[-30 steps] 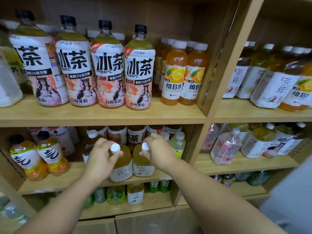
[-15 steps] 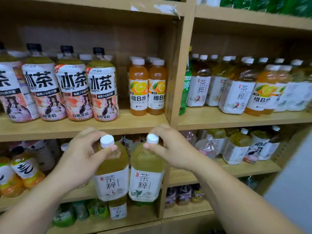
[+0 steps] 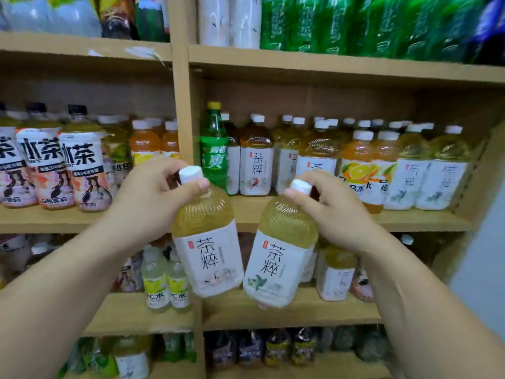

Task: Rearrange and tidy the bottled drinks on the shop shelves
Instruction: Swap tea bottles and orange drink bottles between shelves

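Note:
My left hand [image 3: 153, 199] grips the neck of a yellow tea bottle [image 3: 207, 242] with a white cap and white label. My right hand [image 3: 337, 212] holds a second, matching tea bottle [image 3: 278, 258] by its neck. Both bottles hang in the air, tilted, side by side in front of the upright post [image 3: 181, 119] between the two shelf bays. On the middle right shelf [image 3: 410, 218] stands a row of the same white-labelled tea bottles [image 3: 257, 162], mixed with a green soda bottle [image 3: 214, 149] and orange vitamin drinks [image 3: 359, 165].
The middle left shelf holds large black-capped tea bottles [image 3: 82, 165] and orange drinks [image 3: 143, 143]. Small pale bottles [image 3: 155, 280] stand on the lower left shelf, more tea bottles [image 3: 336, 272] on the lower right. Green bottles [image 3: 355, 23] fill the top shelf.
Both hands have lifted the two tea bottles off the lower left shelf, raised them and carried them rightward; the view has swung up and right toward the right bay.

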`<state>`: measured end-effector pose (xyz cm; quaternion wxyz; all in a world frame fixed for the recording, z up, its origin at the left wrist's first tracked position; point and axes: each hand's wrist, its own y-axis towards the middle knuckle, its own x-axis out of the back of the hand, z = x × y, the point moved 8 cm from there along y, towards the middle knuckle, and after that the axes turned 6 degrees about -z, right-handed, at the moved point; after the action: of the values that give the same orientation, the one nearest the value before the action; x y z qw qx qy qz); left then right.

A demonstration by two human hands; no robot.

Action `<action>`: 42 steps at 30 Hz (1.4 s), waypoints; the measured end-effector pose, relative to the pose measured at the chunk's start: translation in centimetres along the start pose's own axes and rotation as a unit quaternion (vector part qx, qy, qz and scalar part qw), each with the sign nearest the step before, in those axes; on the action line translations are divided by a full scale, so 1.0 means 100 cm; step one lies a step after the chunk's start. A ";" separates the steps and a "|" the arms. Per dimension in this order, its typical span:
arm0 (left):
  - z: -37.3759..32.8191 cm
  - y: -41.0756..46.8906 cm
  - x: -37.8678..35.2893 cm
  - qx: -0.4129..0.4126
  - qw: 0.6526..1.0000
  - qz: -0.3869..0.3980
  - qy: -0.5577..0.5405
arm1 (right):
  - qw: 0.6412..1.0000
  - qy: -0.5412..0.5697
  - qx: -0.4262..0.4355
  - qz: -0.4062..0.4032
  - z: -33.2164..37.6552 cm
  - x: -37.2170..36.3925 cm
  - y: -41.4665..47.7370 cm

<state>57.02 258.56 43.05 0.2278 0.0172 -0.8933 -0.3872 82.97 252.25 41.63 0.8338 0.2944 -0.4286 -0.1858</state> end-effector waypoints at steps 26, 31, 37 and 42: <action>-0.040 0.126 -0.136 0.041 0.997 -0.008 0.062 | 0.993 -0.054 -0.046 -0.100 -0.091 0.105 0.065; -0.032 0.132 -0.143 0.043 0.995 -0.013 0.086 | 0.990 -0.075 -0.037 -0.111 -0.098 0.113 0.074; -0.038 0.124 -0.139 -0.007 0.989 -0.071 0.126 | 0.990 -0.102 -0.023 -0.091 -0.099 0.105 0.078; -0.083 0.098 -0.132 -0.160 0.966 -0.135 0.150 | 0.990 -0.115 -0.022 -0.083 -0.100 0.108 0.076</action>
<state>73.76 262.45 49.61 0.3047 0.1594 -0.7648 -0.5449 97.77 255.21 48.51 0.7669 0.2868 -0.4917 -0.2965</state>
